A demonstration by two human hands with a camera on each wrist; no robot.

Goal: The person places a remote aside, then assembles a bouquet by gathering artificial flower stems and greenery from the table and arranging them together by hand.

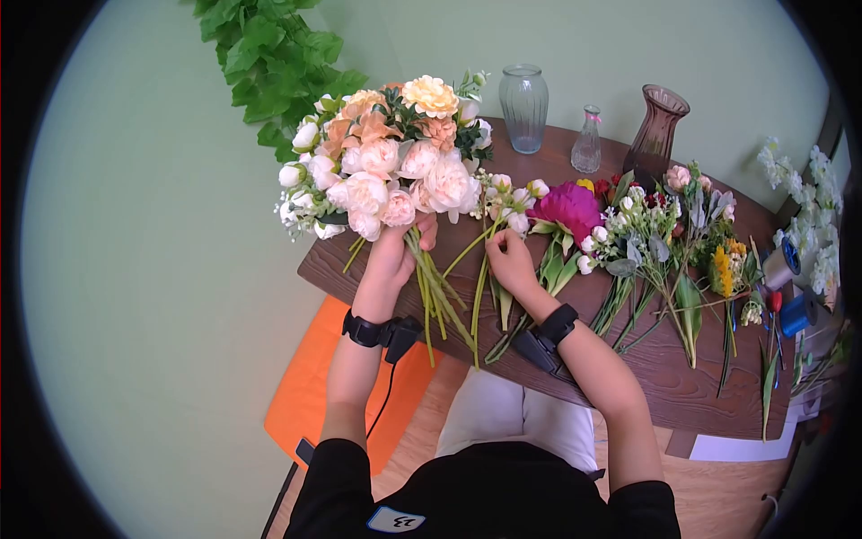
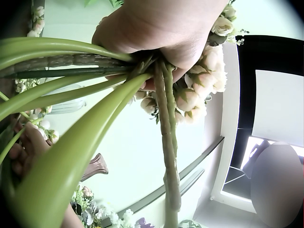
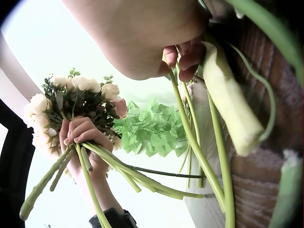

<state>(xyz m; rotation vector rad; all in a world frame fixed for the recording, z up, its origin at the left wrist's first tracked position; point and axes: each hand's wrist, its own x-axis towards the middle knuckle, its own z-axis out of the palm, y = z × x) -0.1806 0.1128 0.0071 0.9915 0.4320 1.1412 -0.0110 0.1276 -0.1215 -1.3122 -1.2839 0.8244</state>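
A large bouquet of pink, peach and white flowers [image 1: 368, 184] is held up by my left hand [image 1: 392, 256], its fingers wrapped round the bundled green stems [image 1: 435, 292]. In the left wrist view the left hand [image 2: 156, 28] grips those stems, which spread out below it. To the right, my right hand [image 1: 512, 263] pinches thin green stems [image 3: 190, 128] beside small white flowers [image 1: 516, 202] and a magenta peony [image 1: 567, 211]. The right wrist view shows the right hand [image 3: 142, 38] with its fingertips curled on the stems, and the left hand round the bouquet.
Three glass vases, one clear [image 1: 523, 108], one small [image 1: 586, 142] and one purple-brown [image 1: 655, 130], stand along the back of the brown table [image 1: 575, 359]. Loose flowers [image 1: 655, 225] lie across its right side, near ribbon spools [image 1: 796, 314]. Green leaves [image 1: 269, 63] hang on the wall.
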